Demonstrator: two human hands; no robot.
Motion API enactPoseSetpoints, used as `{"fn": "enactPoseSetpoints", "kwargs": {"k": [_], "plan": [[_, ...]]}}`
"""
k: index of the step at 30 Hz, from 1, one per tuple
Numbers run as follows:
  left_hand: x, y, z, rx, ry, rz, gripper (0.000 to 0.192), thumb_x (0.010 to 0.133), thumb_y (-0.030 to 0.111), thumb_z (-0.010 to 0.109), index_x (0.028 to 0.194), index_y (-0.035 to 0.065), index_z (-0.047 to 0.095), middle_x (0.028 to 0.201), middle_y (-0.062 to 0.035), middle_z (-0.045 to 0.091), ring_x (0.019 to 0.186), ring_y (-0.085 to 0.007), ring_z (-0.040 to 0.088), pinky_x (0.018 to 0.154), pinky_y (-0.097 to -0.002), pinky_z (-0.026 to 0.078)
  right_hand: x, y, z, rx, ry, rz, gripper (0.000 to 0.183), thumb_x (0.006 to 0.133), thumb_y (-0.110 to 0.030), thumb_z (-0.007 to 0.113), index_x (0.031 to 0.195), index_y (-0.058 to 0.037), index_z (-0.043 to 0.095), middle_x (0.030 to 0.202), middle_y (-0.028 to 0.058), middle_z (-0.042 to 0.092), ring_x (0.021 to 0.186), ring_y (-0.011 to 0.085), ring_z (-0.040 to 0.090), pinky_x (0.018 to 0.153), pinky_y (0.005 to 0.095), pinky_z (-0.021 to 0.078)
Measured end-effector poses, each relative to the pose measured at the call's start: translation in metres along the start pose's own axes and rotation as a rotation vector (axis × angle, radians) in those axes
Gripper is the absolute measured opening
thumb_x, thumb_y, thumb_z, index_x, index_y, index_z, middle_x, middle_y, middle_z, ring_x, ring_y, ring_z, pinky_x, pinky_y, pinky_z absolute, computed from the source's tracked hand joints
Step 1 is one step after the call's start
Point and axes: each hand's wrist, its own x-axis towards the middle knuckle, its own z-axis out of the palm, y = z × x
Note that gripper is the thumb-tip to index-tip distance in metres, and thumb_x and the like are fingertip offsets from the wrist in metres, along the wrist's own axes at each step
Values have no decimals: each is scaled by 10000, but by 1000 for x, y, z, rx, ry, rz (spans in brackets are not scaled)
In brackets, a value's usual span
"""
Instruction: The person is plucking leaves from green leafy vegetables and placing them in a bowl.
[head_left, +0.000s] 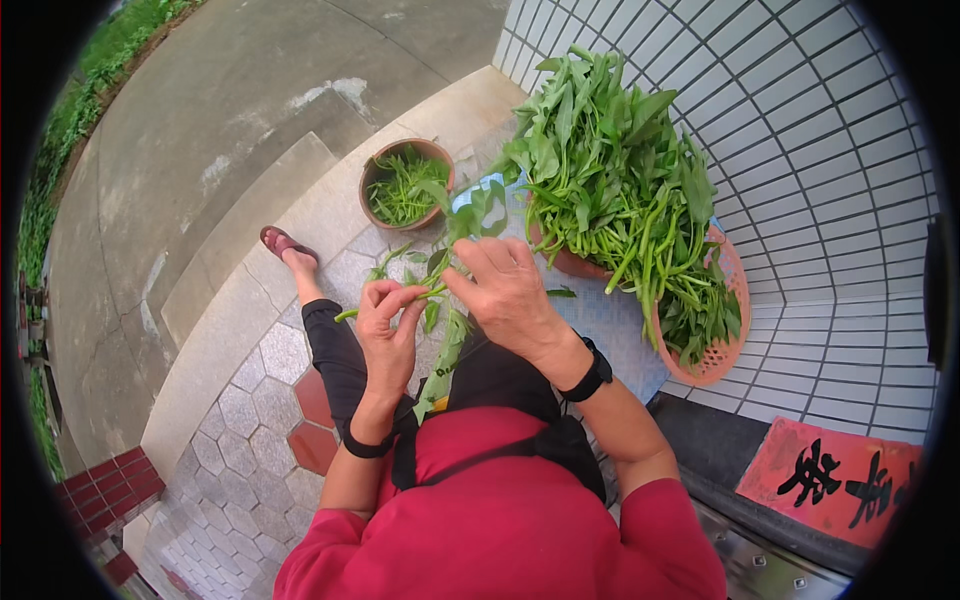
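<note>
Between my two hands runs a leafy green stem (429, 292), which looks like water spinach. My left hand (387, 322) pinches it near its lower end, and the cut tip sticks out to the left. My right hand (510, 296) grips the same stem higher up, with leaves spreading beyond the knuckles. Just past the hands stands a brown bowl (367, 204) with picked green pieces (405, 187) inside. To the right, a large heap of leafy stems (607, 165) covers most of a basin (577, 264). A long leaf (446, 360) hangs over my lap.
A pink perforated basket (739, 300) holding more greens leans by the white tiled wall (795, 97). Blue patterned sheeting (615, 337) lies under the heap. Loose leaves are on the hexagonal floor tiles (270, 412). A stone step edge (217, 330) curves along the left, beyond my sandalled foot (289, 247).
</note>
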Motion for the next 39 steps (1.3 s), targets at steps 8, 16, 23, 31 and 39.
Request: {"fn": "enactPoseSetpoints", "kwargs": {"k": [8,16,23,31,39], "plan": [[1,-12,-2,2,4,56,156,673,-25,620,810,50,628,790,-50,460,742,-159,473,645,-239,381,1,-5,-5,580,176,525,136,696,-51,533,829,-33,512,773,76,494,726,217,493,716,316,382],[2,9,-1,87,39,118,176,658,-35,624,810,54,621,786,-61,460,726,-174,478,629,-248,382,-3,-14,1,255,-2,247,79,726,-79,541,800,-69,516,719,64,476,676,222,467,594,328,349],[-1,11,-1,135,-2,172,148,673,-28,608,806,37,596,808,-80,476,730,-194,493,647,-260,397,-14,-18,16,361,-10,270,65,718,-74,523,777,-52,510,688,62,463,640,209,468,542,299,360],[1,-13,-9,-427,-4,-181,95,808,40,528,891,-7,527,865,-38,519,799,-107,485,739,-220,380,-17,-6,-1,1218,-28,1059,178,842,-168,491,822,-1,549,685,8,530,645,60,454,591,212,385],[1,-11,-15,-826,-176,-421,141,842,119,527,956,38,533,902,7,547,787,-55,472,717,-185,368,8,-17,-1,1440,-30,1112,178,786,-152,605,876,0,578,665,-63,478,577,3,380,489,164,299]]}}
